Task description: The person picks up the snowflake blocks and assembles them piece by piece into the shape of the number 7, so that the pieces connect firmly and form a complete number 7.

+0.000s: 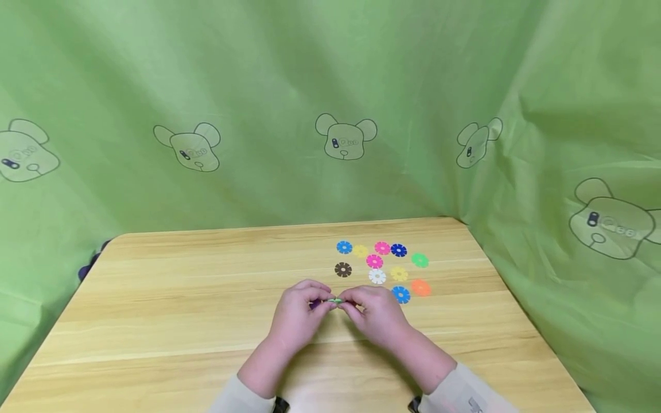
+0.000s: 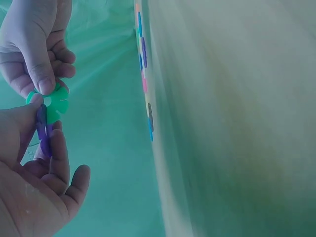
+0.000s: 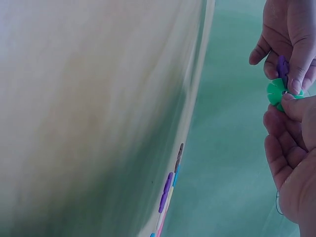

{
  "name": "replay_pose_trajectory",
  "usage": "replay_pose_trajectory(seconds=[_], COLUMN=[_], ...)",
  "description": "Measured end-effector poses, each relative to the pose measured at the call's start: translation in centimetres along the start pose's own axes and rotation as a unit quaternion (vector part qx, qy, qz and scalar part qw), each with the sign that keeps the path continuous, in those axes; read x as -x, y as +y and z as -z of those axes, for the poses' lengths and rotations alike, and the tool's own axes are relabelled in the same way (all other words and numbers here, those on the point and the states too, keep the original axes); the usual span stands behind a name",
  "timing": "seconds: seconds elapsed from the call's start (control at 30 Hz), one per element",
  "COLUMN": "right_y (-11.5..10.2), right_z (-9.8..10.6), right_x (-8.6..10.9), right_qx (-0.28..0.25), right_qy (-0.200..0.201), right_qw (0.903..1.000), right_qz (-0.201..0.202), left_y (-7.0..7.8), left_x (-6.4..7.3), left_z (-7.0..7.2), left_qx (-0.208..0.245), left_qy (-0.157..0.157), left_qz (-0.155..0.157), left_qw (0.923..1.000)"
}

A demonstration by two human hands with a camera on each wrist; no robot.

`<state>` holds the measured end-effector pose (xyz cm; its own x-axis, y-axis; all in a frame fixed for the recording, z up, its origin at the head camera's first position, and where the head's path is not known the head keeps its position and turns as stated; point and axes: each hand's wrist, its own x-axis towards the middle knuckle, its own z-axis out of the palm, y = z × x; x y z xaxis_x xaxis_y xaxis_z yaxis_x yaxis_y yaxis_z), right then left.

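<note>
My left hand (image 1: 296, 315) pinches a purple slotted snowflake disc (image 2: 43, 144) between thumb and fingers. Opposite it, my right hand (image 1: 381, 314) pinches a green snowflake disc (image 2: 59, 104). Both hands meet fingertip to fingertip over the middle of the table. The two discs stand crosswise, edge against edge, and overlap at their slots in both wrist views. From the head view only a thin strip of green shows, and fingers hide most of the purple disc. How deeply the slots are engaged I cannot tell.
Beyond and right of my hands, several loose discs lie flat on the wooden table (image 1: 181, 321), among them a brown disc (image 1: 343, 269), a white disc (image 1: 377, 276), an orange disc (image 1: 420, 287) and a blue disc (image 1: 400, 295). A green curtain (image 1: 268, 189) hangs around the table's far edge and sides.
</note>
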<state>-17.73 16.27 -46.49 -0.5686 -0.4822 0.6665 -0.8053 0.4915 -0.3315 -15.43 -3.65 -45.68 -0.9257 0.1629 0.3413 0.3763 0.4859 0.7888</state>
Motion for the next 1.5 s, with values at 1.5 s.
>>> replay_pose_trajectory(seconds=[1.5], right_y=[5.2], right_z=[3.4], right_x=[1.1], right_qx=[0.171], right_qy=[-0.211], right_qw=[0.9408], right_qz=[-0.203], left_y=[-0.9], left_x=[0.2], left_z=[0.6], left_qx=[0.0], left_qy=[0.011], left_qz=[0.05], left_qw=[0.9987])
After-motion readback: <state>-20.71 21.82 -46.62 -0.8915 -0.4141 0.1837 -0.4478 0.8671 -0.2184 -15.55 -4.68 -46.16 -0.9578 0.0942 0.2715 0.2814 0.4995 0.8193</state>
